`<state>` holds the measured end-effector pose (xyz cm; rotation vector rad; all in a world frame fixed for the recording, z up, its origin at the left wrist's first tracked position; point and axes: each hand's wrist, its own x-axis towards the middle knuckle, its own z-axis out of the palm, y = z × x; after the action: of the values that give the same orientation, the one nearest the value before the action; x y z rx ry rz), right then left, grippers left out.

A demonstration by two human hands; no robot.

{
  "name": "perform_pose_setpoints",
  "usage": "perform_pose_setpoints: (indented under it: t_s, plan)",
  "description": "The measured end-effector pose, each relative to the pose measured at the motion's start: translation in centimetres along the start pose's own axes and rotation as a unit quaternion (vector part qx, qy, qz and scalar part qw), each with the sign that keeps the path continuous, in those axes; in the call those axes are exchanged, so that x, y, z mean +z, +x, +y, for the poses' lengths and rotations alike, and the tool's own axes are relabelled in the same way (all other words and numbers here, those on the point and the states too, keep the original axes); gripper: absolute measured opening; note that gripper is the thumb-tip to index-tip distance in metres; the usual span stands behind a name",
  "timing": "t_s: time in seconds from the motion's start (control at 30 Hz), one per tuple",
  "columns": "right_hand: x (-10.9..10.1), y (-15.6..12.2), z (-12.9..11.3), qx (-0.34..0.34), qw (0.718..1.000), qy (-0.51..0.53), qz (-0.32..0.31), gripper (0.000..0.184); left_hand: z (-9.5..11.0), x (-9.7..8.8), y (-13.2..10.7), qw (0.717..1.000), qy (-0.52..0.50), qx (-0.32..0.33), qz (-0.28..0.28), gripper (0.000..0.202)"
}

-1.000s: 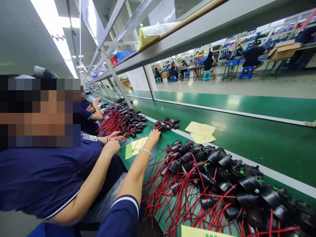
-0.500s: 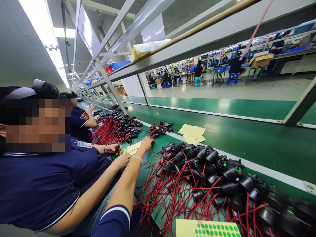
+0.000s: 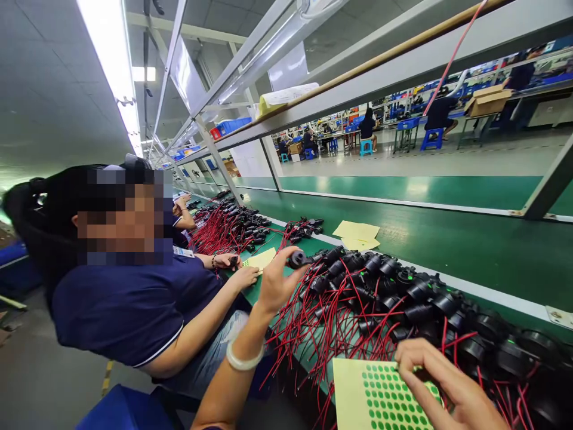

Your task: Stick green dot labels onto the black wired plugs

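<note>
My left hand (image 3: 275, 285), a pale bracelet on its wrist, is closed round a small black part (image 3: 296, 259) with red wires, held up over the near end of a big pile of the same parts (image 3: 403, 298). My right hand (image 3: 452, 385) comes in at the bottom right, its fingers pinched on the upper edge of a yellow sheet of green dot stickers (image 3: 371, 400) that lies at the table's front edge. Some parts in the pile carry a green dot.
A seated co-worker in a dark blue shirt (image 3: 134, 310) is close on my left, hands by another yellow sheet (image 3: 262, 258). Beyond lie a small cluster of parts (image 3: 304, 228), a further pile (image 3: 233, 227), yellow papers (image 3: 358, 232) and the green conveyor belt (image 3: 470, 245).
My left hand has drawn back from the far small cluster with a black part in it. My right hand has come into view on the sticker sheet. The camera tilted down.
</note>
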<state>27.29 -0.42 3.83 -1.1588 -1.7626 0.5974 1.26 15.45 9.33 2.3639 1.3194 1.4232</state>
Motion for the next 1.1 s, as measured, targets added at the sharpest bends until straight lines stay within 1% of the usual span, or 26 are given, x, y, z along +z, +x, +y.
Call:
perform_pose_setpoints:
  t_s: [0.07, 0.13, 0.2, 0.27, 0.33, 0.4, 0.47, 0.7, 0.9, 1.1]
  plan:
    - [-0.6, 1.6, -2.4, -0.035, 0.999, 0.001, 0.021, 0.018, 3.9, -0.8, -2.0, 0.999, -0.024, 0.022, -0.001, 0.031]
    - [-0.8, 2.7, -4.7, -0.063, 0.997, 0.000, 0.039, 0.015, 6.8, -1.4, -3.8, 0.999, -0.044, 0.015, -0.016, 0.033]
    - [-0.6, 3.3, -6.5, -0.078, 0.996, -0.004, 0.049, 0.012, 8.7, -1.7, -5.2, 0.997, -0.068, -0.007, -0.030, 0.035]
    - [-0.3, 3.4, -7.6, -0.088, 0.995, -0.011, 0.052, 0.011, 9.8, -1.9, -6.2, 0.994, -0.091, -0.025, -0.047, 0.035]
    - [0.0, 3.3, -8.3, -0.099, 0.993, -0.019, 0.052, 0.011, 10.4, -2.1, -6.8, 0.992, -0.107, -0.026, -0.066, 0.034]
    - [0.1, 3.1, -8.7, -0.111, 0.992, -0.030, 0.052, 0.010, 10.8, -2.2, -7.2, 0.990, -0.108, -0.006, -0.084, 0.034]
    - [0.2, 2.9, -8.9, -0.121, 0.990, -0.044, 0.052, 0.009, 11.2, -2.4, -7.5, 0.991, -0.101, 0.022, -0.090, 0.034]
    - [0.4, 2.5, -9.5, -0.146, 0.985, -0.071, 0.064, 0.009, 12.0, -2.5, -7.7, 0.988, -0.050, 0.132, -0.060, 0.032]
    - [0.8, 2.3, -9.7, -0.179, 0.975, -0.101, 0.081, 0.009, 12.0, -2.9, -8.0, 0.987, -0.041, 0.144, -0.050, 0.031]
    - [1.0, 2.5, -9.9, -0.203, 0.969, -0.104, 0.094, 0.007, 12.1, -3.0, -8.3, 0.988, -0.039, 0.143, -0.048, 0.031]
